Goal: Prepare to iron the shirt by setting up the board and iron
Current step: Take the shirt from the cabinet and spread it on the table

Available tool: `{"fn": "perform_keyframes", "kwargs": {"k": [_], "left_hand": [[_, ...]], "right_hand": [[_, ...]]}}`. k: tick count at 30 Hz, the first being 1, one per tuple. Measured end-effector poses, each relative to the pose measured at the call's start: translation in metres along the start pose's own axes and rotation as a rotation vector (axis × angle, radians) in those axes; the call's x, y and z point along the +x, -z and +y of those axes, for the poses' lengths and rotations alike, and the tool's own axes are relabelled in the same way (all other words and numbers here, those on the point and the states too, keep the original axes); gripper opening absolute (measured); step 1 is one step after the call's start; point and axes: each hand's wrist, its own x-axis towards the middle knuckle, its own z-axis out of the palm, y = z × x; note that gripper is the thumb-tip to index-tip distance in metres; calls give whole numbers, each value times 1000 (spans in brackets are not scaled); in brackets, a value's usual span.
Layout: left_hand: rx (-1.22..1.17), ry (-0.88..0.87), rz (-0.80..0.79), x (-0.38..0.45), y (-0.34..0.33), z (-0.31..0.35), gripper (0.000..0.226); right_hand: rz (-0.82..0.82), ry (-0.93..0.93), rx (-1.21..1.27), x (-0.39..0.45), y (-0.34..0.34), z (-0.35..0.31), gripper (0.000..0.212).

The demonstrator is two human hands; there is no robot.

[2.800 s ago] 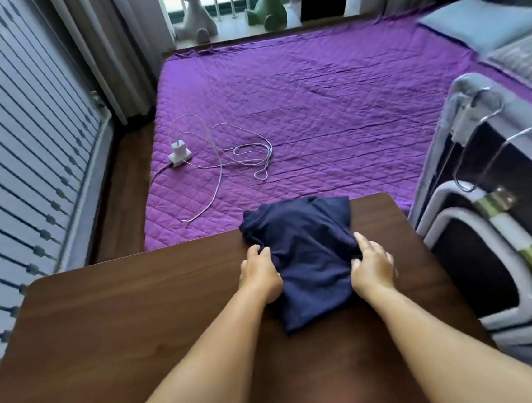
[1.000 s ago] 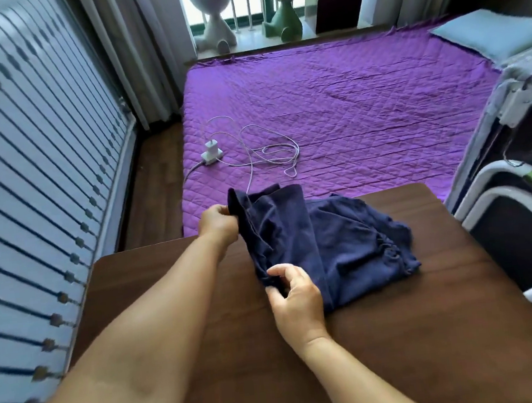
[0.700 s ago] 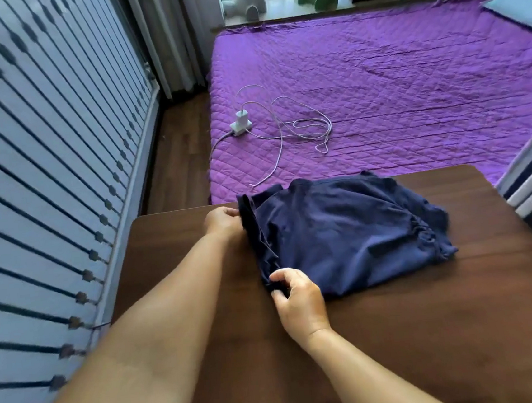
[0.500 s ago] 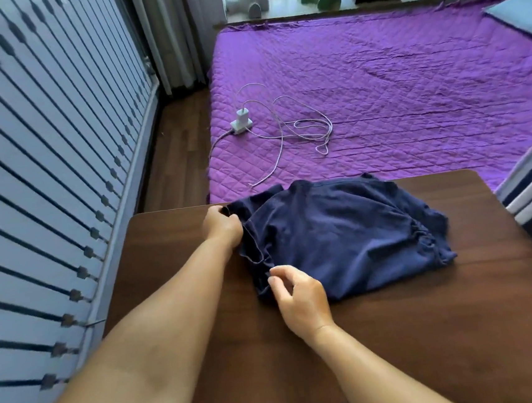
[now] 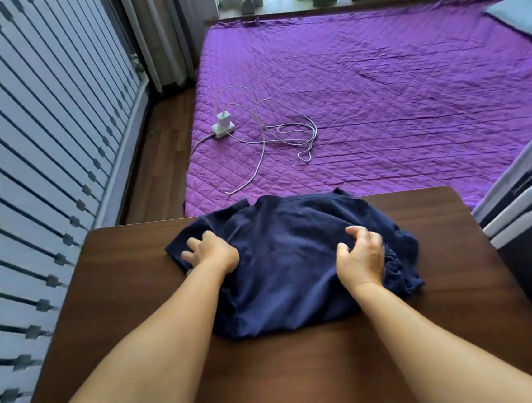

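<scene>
Bed: purple quilted cover, beyond the table's far edge.
Table: dark wood, bearing the shirt.
Shirt: navy, rumpled, spread over the table's far middle, its top edge reaching the far rim.
Left hand: on the shirt's left part, fingers spread and pressing flat, nothing clasped.
Right hand: on the shirt's right part, fingers curled and apart; whether cloth is pinched cannot be told.
Cable: white, looped on the bed.
Charger: white, at the cable's left end.
</scene>
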Motion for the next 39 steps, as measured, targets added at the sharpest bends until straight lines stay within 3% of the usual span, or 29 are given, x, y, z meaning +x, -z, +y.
{"fn": "perform_keyframes", "kwargs": {"k": [10, 14, 19, 23, 30, 34, 39], "left_hand": [[-181, -212, 129, 5, -41, 44, 48], [-344, -88, 249, 4, -44, 48, 50], [-379, 5, 224, 11, -38, 44, 36], [-541, -43, 249, 4, -32, 48, 19], [-954, -163, 102, -33, -18, 42, 20], [-856, -270, 68, -67, -10, 19, 28], [-524, -503, -1, -116, -16, -31, 28]], "right_hand": [[-41, -98, -68, 105, 27, 26, 49], [-43, -126, -91, 134, 29, 22, 47], [-83, -133, -120, 153, 25, 17, 35], [-53, -137, 85, 152, 24, 17, 18], [110, -182, 514, 119, 59, 13, 23], [130, -176, 496, 81, 88, 28, 17], [-70, -61, 242, 19, 117, 72, 37]]}}
